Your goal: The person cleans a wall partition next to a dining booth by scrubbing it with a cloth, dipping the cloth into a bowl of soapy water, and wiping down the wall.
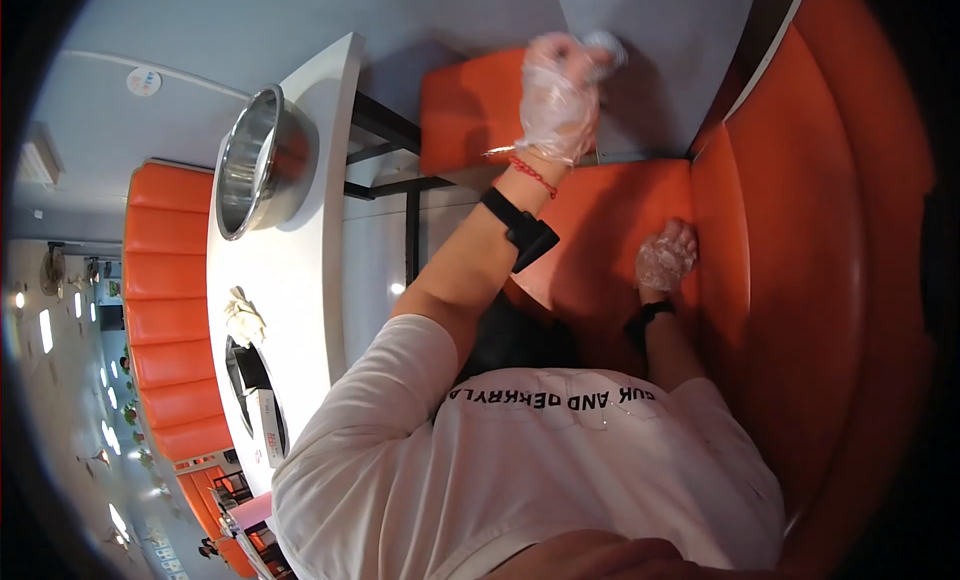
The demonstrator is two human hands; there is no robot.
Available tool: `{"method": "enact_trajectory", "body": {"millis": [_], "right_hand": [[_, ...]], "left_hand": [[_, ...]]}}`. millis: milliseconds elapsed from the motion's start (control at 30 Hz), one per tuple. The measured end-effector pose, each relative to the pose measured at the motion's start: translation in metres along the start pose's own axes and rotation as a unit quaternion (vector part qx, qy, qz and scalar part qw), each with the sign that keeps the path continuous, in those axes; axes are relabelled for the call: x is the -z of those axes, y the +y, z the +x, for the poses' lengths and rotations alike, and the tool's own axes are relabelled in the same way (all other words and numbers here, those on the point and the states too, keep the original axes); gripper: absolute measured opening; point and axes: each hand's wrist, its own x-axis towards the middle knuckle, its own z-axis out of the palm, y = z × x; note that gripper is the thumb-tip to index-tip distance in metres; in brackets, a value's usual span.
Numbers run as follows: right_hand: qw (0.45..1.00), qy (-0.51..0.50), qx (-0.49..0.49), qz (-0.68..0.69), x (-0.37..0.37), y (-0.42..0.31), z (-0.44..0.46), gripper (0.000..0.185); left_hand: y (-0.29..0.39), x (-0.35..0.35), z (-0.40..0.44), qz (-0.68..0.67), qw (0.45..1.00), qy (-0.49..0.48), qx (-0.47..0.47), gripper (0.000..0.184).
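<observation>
My left hand (pixel 560 95), in a clear plastic glove, reaches up to the grey wall panel (pixel 655 35). Its fingers close around a small greyish wad (pixel 607 55), blurred, whose kind I cannot make out. A red bracelet and a black band with a small box are on that forearm. In another clear glove, my right hand (pixel 667 255) lies on the orange seat (pixel 625 210), close to the backrest (pixel 790 250). Its fingers rest on the seat, nothing visible in them.
Left of me stands a white table (pixel 315 250) on black legs, holding a metal bowl (pixel 265 165), a crumpled pale cloth (pixel 243 317) and a dark tray (pixel 238 380) with a white box (pixel 268 425). Another orange bench (pixel 175 310) lies beyond it.
</observation>
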Motion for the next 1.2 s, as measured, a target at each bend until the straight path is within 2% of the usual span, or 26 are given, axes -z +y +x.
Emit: {"method": "enact_trajectory", "body": {"millis": [67, 167, 267, 433, 533, 567, 600, 667, 733, 833, 933, 967, 1033, 1067, 1200], "right_hand": [[1.000, 0.005, 0.004, 0.009, 0.000, 0.001, 0.001, 0.036], [1.000, -0.004, -0.006, 0.006, -0.003, 0.001, -0.002, 0.037], [1.000, -0.027, -0.015, 0.003, 0.000, -0.001, -0.001, 0.039], [0.999, -0.033, -0.018, 0.013, -0.002, 0.001, 0.000, 0.040], [0.999, -0.043, -0.018, 0.011, -0.005, 0.003, 0.000, 0.038], [0.999, -0.030, -0.011, 0.011, -0.005, 0.003, 0.001, 0.038], [1.000, -0.018, -0.005, 0.008, -0.004, 0.002, 0.000, 0.038], [1.000, -0.005, 0.003, -0.002, -0.003, 0.003, -0.001, 0.038], [1.000, 0.003, 0.010, -0.012, -0.006, 0.004, 0.001, 0.037], [1.000, 0.007, 0.002, -0.006, 0.001, -0.001, 0.001, 0.032], [1.000, 0.005, -0.006, -0.001, 0.001, -0.001, 0.003, 0.030], [1.000, -0.001, -0.011, -0.001, -0.001, 0.000, 0.002, 0.030], [1.000, -0.010, -0.013, -0.004, -0.004, 0.002, 0.000, 0.029], [1.000, -0.016, -0.015, -0.004, -0.005, 0.002, 0.000, 0.029], [0.998, -0.046, -0.025, -0.021, -0.003, 0.001, 0.002, 0.031]], "left_hand": [[0.015, 0.021, 0.030, -0.091, 0.988, 0.101, 0.073, 0.042], [0.017, 0.025, 0.044, -0.258, 0.947, 0.175, 0.075, 0.047], [0.022, 0.030, 0.045, -0.143, 0.981, 0.134, 0.005, 0.050], [0.031, 0.054, 0.076, -0.101, 0.990, 0.095, -0.039, 0.037], [0.035, 0.098, 0.096, -0.157, 0.986, 0.017, 0.046, 0.035], [0.045, 0.105, 0.102, -0.378, 0.923, 0.006, 0.067, 0.028], [0.054, 0.112, 0.106, -0.581, 0.809, -0.006, 0.087, 0.025], [0.048, 0.142, 0.111, -0.411, 0.905, 0.009, 0.109, 0.023], [0.033, 0.185, 0.115, -0.223, 0.971, -0.060, 0.066, 0.033], [0.046, 0.225, 0.122, -0.278, 0.935, -0.129, 0.180, 0.028], [0.077, 0.263, 0.136, -0.143, 0.933, -0.162, 0.288, 0.028], [0.078, 0.276, 0.139, -0.102, 0.956, -0.179, 0.207, 0.033], [0.085, 0.301, 0.144, -0.053, 0.969, -0.198, 0.141, 0.043], [0.094, 0.314, 0.146, -0.045, 0.966, -0.204, 0.156, 0.047], [0.130, 0.361, 0.173, -0.029, 0.943, -0.294, 0.154, 0.041]]}}
